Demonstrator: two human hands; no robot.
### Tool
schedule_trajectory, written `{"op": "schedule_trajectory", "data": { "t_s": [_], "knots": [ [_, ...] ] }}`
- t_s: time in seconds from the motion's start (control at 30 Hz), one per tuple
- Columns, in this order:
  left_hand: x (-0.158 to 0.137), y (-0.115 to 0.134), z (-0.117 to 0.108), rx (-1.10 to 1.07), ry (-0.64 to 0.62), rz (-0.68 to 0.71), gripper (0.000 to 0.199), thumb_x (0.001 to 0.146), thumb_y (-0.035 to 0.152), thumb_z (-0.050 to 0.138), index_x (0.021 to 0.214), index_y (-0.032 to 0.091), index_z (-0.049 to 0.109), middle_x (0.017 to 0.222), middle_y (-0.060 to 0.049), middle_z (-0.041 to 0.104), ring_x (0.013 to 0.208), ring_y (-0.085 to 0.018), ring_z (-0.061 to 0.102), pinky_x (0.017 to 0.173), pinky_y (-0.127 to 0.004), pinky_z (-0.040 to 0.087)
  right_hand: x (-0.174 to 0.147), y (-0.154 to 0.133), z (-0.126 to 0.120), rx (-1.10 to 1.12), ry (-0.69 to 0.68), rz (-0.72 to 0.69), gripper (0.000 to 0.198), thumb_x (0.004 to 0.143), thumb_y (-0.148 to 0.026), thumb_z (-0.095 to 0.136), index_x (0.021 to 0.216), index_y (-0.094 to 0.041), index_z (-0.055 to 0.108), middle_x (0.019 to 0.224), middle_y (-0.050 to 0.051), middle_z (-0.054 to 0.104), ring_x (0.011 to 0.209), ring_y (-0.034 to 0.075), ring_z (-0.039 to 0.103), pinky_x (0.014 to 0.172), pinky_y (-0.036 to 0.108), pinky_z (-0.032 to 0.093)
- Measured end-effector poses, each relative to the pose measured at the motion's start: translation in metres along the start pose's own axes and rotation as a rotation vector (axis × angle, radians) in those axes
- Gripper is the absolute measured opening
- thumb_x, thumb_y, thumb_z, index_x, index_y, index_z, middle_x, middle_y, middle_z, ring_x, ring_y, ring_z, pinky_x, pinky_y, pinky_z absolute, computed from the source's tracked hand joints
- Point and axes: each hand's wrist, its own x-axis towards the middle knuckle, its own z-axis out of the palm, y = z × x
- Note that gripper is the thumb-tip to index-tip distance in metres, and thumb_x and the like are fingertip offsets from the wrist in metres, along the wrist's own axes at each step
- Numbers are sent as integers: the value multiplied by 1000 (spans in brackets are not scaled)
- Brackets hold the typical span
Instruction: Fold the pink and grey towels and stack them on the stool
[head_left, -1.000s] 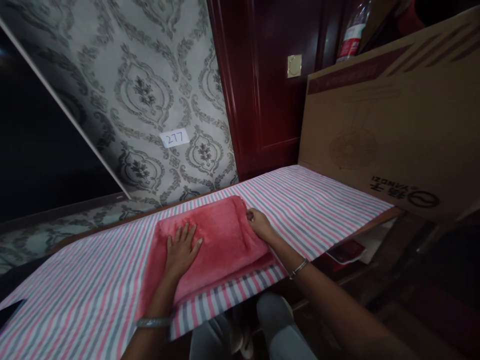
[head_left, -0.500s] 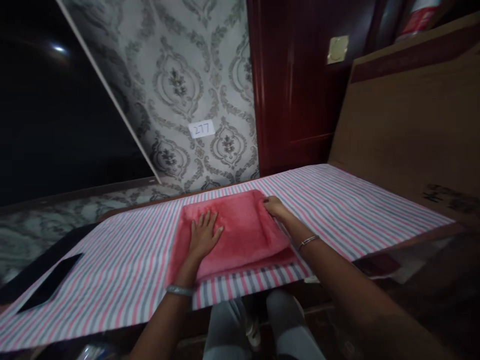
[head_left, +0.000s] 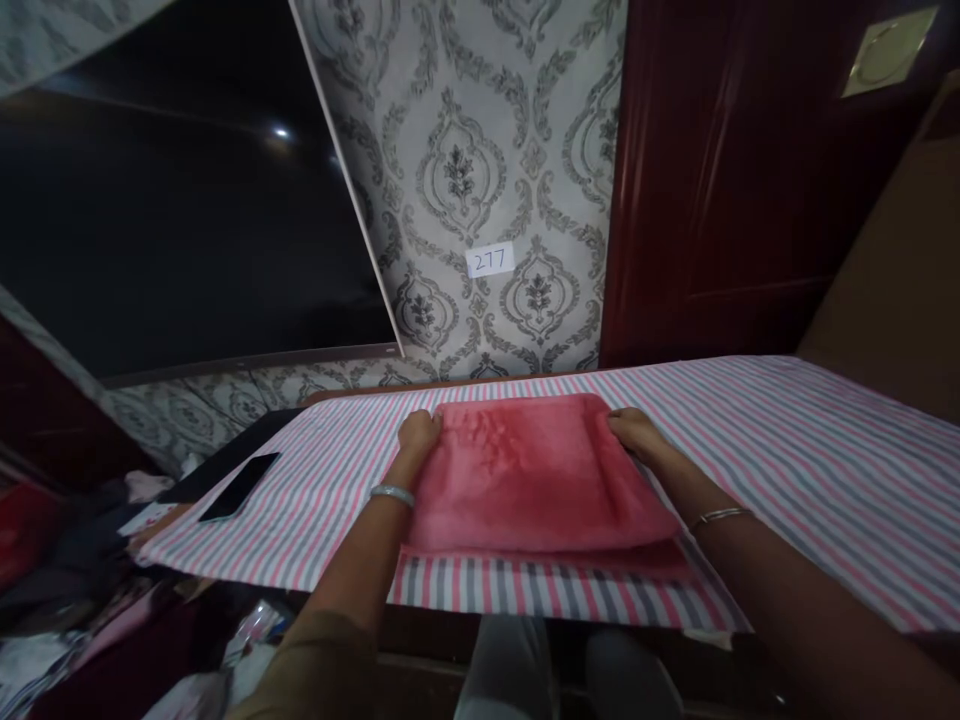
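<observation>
A folded red plush towel (head_left: 536, 475) lies on a table covered with a pink, grey and white striped cloth (head_left: 817, 470). My left hand (head_left: 418, 432) grips the towel's far left corner, fingers curled on the edge. My right hand (head_left: 634, 430) holds the far right corner the same way. Both wrists wear silver bangles. The towel's lower layers stick out at the near edge.
A black phone (head_left: 240, 485) lies on the cloth's left end. A dark TV screen (head_left: 172, 220) leans on patterned wallpaper with a "277" label (head_left: 490, 260). A dark red door (head_left: 750, 180) and cardboard (head_left: 900, 300) stand at right. Clutter (head_left: 75, 600) fills the floor at left.
My left hand slid from flat on the towel's middle to its far left corner and closed on it. The view swung left, so the TV and phone show more.
</observation>
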Motion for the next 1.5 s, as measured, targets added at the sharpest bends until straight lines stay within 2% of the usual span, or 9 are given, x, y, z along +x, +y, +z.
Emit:
{"op": "schedule_trajectory", "data": {
  "t_s": [0.17, 0.33, 0.47, 0.63, 0.83, 1.0, 1.1, 1.33, 1.5],
  "knots": [
    [12, 11, 19, -45, 10, 3, 43, 97, 39, 47, 110, 10, 76, 115, -23, 73, 115, -33, 67, 93, -38, 51, 14, -4, 7, -77, 10, 52, 9, 71, -19, 65, 68, -15, 72, 57, 5, 64, 64, 20, 65, 56, 25, 41],
    [16, -4, 26, -136, 40, -52, 49, 100, 32, 34, 109, 7, 75, 112, -28, 72, 109, -36, 68, 88, -44, 50, 13, 10, -2, -97, 112, 84, 18, 78, -18, 59, 62, -17, 67, 61, 9, 65, 79, 25, 67, 63, 27, 43],
    [18, -16, 24, -237, 9, -3, 49, 101, 35, 36, 89, 9, 76, 105, -28, 72, 103, -34, 68, 83, -40, 48, -1, 20, -6, -20, 108, 124, 28, 87, -26, 56, 61, -18, 63, 56, 7, 61, 69, 21, 63, 58, 27, 41],
    [15, -23, 13, -370, -67, 86, 48, 93, 54, 46, 67, 17, 63, 81, -17, 71, 82, -27, 65, 68, -33, 43, -17, 14, -12, 149, -18, 156, 18, 84, -33, 66, 74, -19, 60, 54, 0, 59, 49, 13, 53, 49, 24, 38],
    [-37, -59, 13, -449, -105, 126, 45, 81, 62, 48, 65, 21, 55, 60, -3, 57, 61, -19, 53, 55, -29, 34, -47, 20, -35, 313, -222, 127, 28, 65, -32, 77, 66, -22, 50, 48, -7, 47, 41, 7, 39, 43, 21, 29],
    [-89, -72, 15, -367, -7, 155, 47, 78, 67, 46, 58, 25, 44, 49, 3, 43, 53, -17, 46, 55, -30, 30, -61, 20, -34, 151, -59, -75, 11, 63, -23, 66, 68, -20, 58, 59, -3, 57, 53, 10, 48, 48, 21, 32],
    [-109, -71, 18, -394, 38, 117, 43, 77, 66, 45, 63, 25, 48, 53, 1, 47, 56, -19, 49, 58, -31, 34, -65, 18, -33, 77, -92, -114, 8, 63, -23, 65, 65, -19, 59, 60, -1, 59, 59, 12, 51, 51, 21, 35],
    [-139, -82, 32, -753, 87, 94, 56, 69, 75, 58, 80, 20, 63, 82, -3, 59, 78, -22, 57, 74, -34, 47, -88, 25, -60, 169, -576, -37, 21, 60, -34, 71, 70, -17, 64, 52, -6, 49, 47, 6, 35, 47, 21, 25],
    [-147, -92, 30, -932, -6, 45, 69, 71, 78, 61, 104, 17, 66, 105, -7, 67, 101, -26, 61, 89, -36, 49, -104, 35, -65, 395, -475, -52, 28, 65, -41, 72, 74, -20, 56, 51, -9, 43, 43, 4, 29, 43, 21, 19]
  ]
}}
